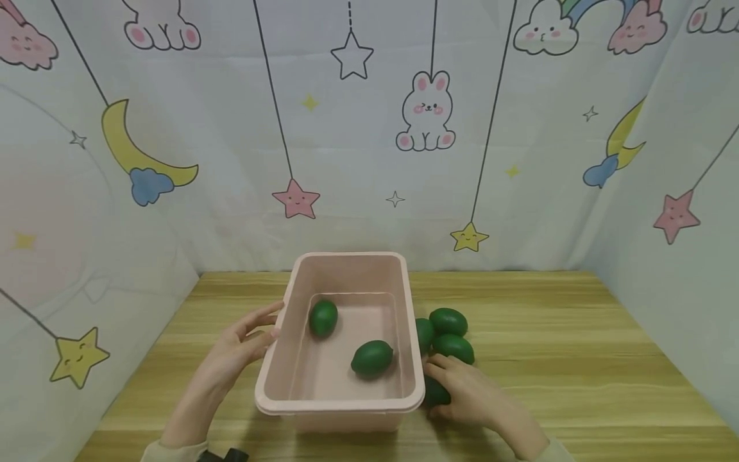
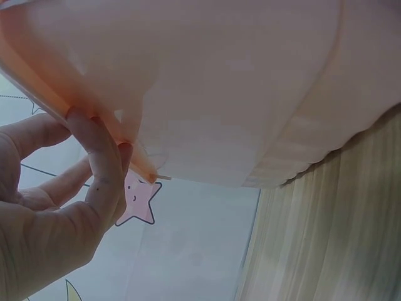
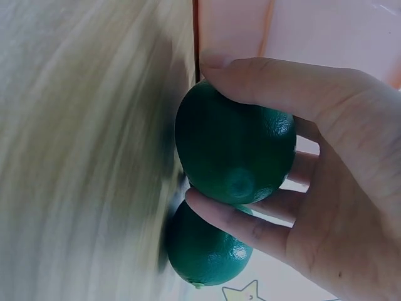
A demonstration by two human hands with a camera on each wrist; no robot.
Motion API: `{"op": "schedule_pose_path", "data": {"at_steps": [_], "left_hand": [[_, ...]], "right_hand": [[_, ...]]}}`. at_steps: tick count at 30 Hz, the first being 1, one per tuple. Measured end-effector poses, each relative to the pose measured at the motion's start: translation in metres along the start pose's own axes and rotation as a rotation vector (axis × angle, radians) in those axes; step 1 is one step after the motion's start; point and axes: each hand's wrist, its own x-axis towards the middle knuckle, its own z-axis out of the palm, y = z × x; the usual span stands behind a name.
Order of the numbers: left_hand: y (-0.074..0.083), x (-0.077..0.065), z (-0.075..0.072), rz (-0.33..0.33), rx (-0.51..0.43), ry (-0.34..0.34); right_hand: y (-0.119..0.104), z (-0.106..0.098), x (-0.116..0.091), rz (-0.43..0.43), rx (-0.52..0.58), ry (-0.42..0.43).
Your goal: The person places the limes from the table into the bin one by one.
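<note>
A pink plastic bin (image 1: 346, 406) stands in front of me, with two green limes inside: one lime (image 1: 323, 318) toward the back left and another lime (image 1: 372, 358) at the front right. My left hand (image 1: 233, 350) holds the bin's left rim, its fingers bent at the lip in the left wrist view. Close to the bin's right wall, my right hand (image 1: 470, 391) grips a lime (image 3: 232, 144) between thumb and fingers. Just past the fingertips, several more limes lie together, among them a lime (image 1: 448, 321) and a lime (image 1: 453, 348).
Everything sits on a wood-grain table (image 1: 548, 359). A white curtain (image 1: 358, 160) printed with stars, moons and bunnies closes off the back and both sides.
</note>
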Motion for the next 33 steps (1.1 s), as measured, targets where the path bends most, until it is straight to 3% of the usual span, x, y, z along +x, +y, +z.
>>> {"op": "schedule_pose_path", "data": {"at_steps": [18,24,33], "left_hand": [[0.001,0.0,0.0,-0.01,-0.008,-0.005],[0.001,-0.001,0.0,-0.002,-0.006,-0.003],[0.001,0.0,0.001,0.002,-0.005,-0.011]], "right_hand": [[0.003,-0.015,0.002,-0.016,0.009,0.061],[0.005,-0.031,0.004,0.025,0.004,0.023],[0.004,-0.049,0.005,0.018,-0.011,0.013]]}}
